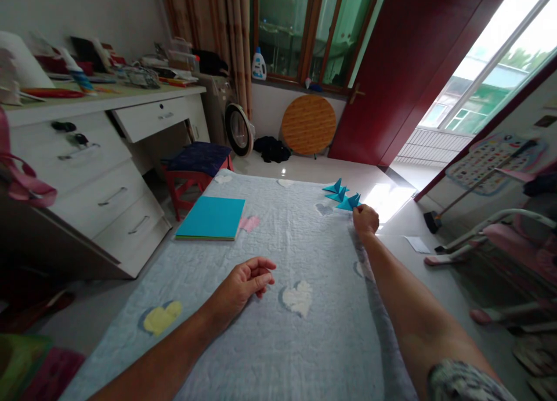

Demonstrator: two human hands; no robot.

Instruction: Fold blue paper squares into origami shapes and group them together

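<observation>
Along the far right edge of the cloth-covered surface (287, 244), my right hand (366, 219) pinches the nearest blue paper crane (349, 202). Two more blue folded cranes, a middle crane (338, 194) and a far crane (335, 187), sit in a row just beyond it. My left hand (250, 280) hovers over or rests on the quilted cloth near the middle, fingers loosely curved with nothing visible in them. Ahead of it to the left lies a square stack of paper (212, 217) with a blue sheet on top.
A white desk (100, 157) with drawers stands at the left, cluttered on top. Beyond the surface are a red stool (195, 163) with a dark cover, an open front-loading washer (239, 129) and a round wooden tabletop (308, 124). A pink chair (517, 238) is at the right.
</observation>
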